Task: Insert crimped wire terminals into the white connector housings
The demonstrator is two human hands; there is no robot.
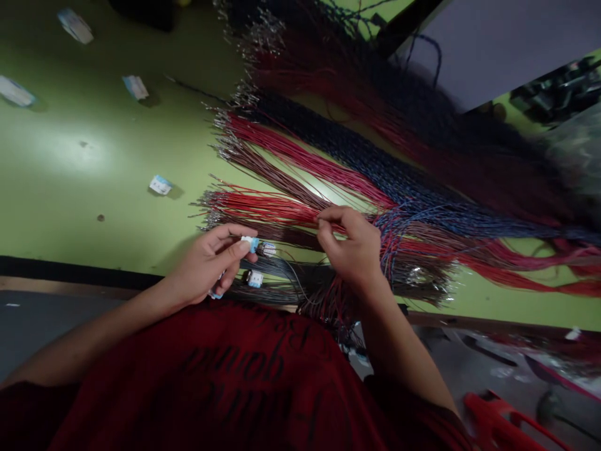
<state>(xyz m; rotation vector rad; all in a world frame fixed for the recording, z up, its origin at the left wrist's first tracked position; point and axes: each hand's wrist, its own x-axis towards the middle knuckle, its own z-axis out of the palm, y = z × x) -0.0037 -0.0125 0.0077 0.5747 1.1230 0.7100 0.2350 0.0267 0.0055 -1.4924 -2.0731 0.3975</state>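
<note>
Between the thumb and fingers of my left hand (pixel 206 266) is a small white-and-blue plastic connector (pixel 250 243). Just right of that hand sits another white connector (pixel 269 249), and a further white connector (pixel 255 279) lies below it among grey wires (pixel 286 291). My right hand (pixel 353 247) is closed in a pinch over the bundles, on what looks like a thin wire; its colour is hard to tell. Beneath the fingers run red wires (pixel 267 208) and brown wires (pixel 286 183), their metal-tipped ends pointing left.
Blue-black twisted wires (pixel 357 153) and pink-red wires (pixel 305 153) spread behind my hands. A white-blue connector (pixel 160 185) and several similar ones lie on the green table (pixel 61 207). A grey-white panel (pixel 507 47) stands at the back right. Below the table's edge is a red plastic object (pixel 502 419).
</note>
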